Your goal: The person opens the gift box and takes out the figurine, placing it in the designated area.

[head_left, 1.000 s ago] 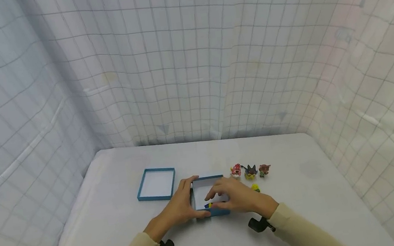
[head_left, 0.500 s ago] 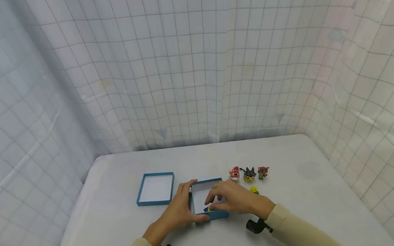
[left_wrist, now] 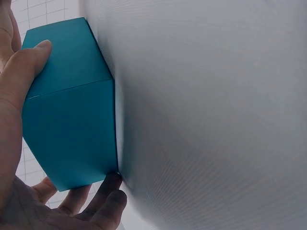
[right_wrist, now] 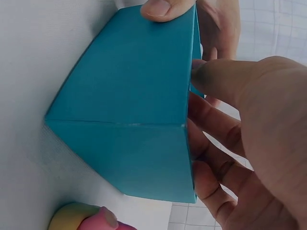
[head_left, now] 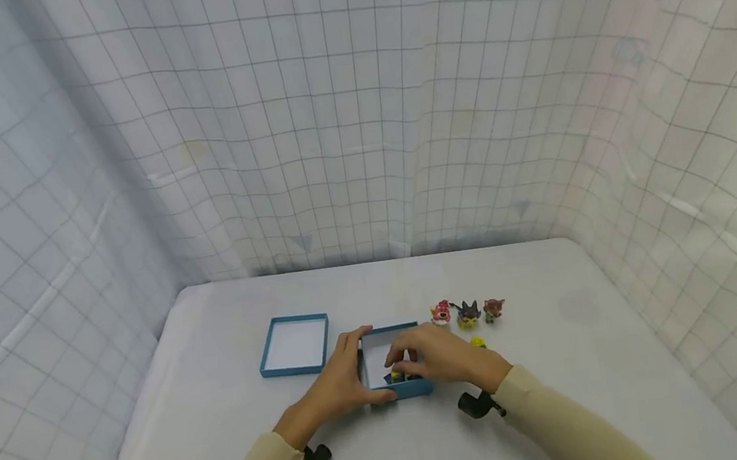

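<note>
An open blue box [head_left: 413,389] with a white inside stands on the table in front of me. My left hand [head_left: 339,381] grips its left side, thumb on the near wall and fingers reaching toward the far left corner. Over the box's right side, my right hand [head_left: 434,353] reaches in with bent fingers. Small toy figures with yellow and dark blue parts [head_left: 398,375] lie inside by the near wall, right at the right thumb and fingertips. In the right wrist view those fingers [right_wrist: 213,120] dip behind the box wall, so whether they pinch a figure is hidden.
A shallow blue-rimmed white lid [head_left: 294,345] lies to the left. Right of the box stand a red-and-white figure [head_left: 441,314], a dark-eared figure [head_left: 468,314] and a brown figure [head_left: 494,310]. A yellow-topped figure [head_left: 478,342] is partly behind my right wrist.
The right thumb and fingers have come closer together inside the box, and the yellow-and-blue toy pieces by them show differently. The left hand keeps its hold on the box. The head view shifts slightly.
</note>
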Demonstrator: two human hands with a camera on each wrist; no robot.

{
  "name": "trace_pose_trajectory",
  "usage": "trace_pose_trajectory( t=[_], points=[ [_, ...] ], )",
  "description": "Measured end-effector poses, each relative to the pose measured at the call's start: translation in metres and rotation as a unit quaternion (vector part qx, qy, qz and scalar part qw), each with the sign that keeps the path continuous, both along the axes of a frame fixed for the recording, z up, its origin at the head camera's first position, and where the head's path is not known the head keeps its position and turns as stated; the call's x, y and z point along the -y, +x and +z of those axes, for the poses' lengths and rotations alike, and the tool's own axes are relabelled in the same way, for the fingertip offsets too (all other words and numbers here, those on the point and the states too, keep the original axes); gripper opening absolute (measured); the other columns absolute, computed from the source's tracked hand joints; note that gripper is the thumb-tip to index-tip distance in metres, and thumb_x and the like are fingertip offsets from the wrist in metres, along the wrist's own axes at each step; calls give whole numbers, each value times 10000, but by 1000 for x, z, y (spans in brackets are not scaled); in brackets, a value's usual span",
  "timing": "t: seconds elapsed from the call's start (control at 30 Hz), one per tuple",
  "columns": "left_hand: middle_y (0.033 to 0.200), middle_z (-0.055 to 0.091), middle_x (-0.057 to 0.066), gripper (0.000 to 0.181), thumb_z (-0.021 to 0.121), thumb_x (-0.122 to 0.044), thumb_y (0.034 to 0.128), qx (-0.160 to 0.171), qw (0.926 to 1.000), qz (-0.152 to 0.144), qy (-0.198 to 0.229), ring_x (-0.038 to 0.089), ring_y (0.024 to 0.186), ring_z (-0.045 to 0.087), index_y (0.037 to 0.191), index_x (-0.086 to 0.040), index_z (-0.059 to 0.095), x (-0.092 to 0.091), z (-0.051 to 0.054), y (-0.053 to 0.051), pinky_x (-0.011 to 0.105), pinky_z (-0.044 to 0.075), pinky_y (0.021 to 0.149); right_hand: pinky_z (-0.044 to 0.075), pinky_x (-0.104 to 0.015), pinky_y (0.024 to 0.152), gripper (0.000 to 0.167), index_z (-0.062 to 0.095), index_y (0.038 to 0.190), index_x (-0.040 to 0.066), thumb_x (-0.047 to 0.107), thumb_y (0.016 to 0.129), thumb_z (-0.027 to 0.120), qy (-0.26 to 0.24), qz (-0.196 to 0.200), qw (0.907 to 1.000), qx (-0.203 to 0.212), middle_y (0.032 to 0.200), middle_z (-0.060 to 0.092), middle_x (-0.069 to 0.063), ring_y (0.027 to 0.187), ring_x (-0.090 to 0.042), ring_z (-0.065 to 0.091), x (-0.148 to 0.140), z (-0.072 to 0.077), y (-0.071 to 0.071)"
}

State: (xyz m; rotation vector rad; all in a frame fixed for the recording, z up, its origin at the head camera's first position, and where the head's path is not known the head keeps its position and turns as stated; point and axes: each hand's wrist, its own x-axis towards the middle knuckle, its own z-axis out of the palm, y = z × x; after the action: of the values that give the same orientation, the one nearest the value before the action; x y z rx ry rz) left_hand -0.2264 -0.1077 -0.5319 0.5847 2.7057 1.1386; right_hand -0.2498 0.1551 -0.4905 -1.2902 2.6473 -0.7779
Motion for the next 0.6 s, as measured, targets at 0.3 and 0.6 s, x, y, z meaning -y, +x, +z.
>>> trace_pose_trajectory(
  t=[0.3, 0.6],
  points=[
    [1738, 443, 248, 1273, 1064, -496, 853, 34, 10000, 5, 53, 417, 1532, 570, 1817, -133, 316, 1, 1, -1, 623, 526, 1245, 624, -212, 877, 157, 889, 1221, 87, 88, 1144, 753, -11, 78, 9993, 353, 1183, 884, -25, 1005, -87, 792, 10, 2, -11],
    [1731, 451, 250, 1278, 1069, -490, 848, -35, 9998, -129, 134, 371, 1438, 605, 1814, -119, 319, 2, -2, -2, 588, 550, 1192, 646, -235, 924, 186, 883, 1269, 102, 161, 1165, 739, 322, -112, 9963, 785, 1216, 884, -10, 1063, -68, 805, 16, 8, -13]
  ],
)
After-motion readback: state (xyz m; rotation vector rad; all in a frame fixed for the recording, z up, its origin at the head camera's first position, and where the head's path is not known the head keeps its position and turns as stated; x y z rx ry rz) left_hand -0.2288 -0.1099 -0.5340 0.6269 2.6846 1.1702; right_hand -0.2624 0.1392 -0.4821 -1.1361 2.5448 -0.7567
